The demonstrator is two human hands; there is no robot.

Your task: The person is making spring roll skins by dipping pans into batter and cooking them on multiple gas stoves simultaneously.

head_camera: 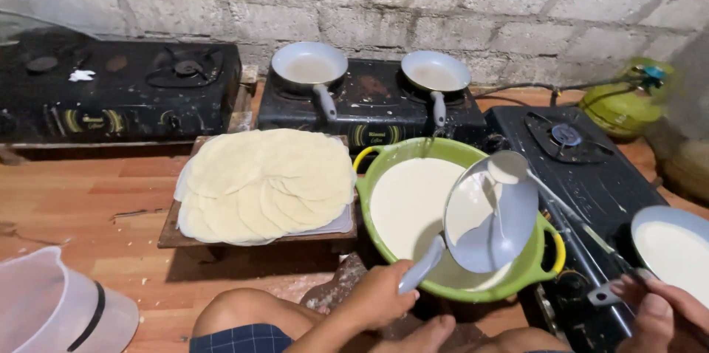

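Two hands [380, 295], tilted pan [491, 216] over batter bowl [391, 157]

left hand [380, 295] tilting pan [491, 214] over green batter bowl [395, 152], right hand [665, 312] holding ladle [509, 167]

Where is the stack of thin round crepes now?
The stack of thin round crepes lies on a wooden board left of the green batter basin, before the middle stove.

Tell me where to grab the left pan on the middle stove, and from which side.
Grip the left pan by its grey handle, coming from the near side: the handle sticks out toward the camera over the stove's front edge, well clear of the batter-filled bowl.
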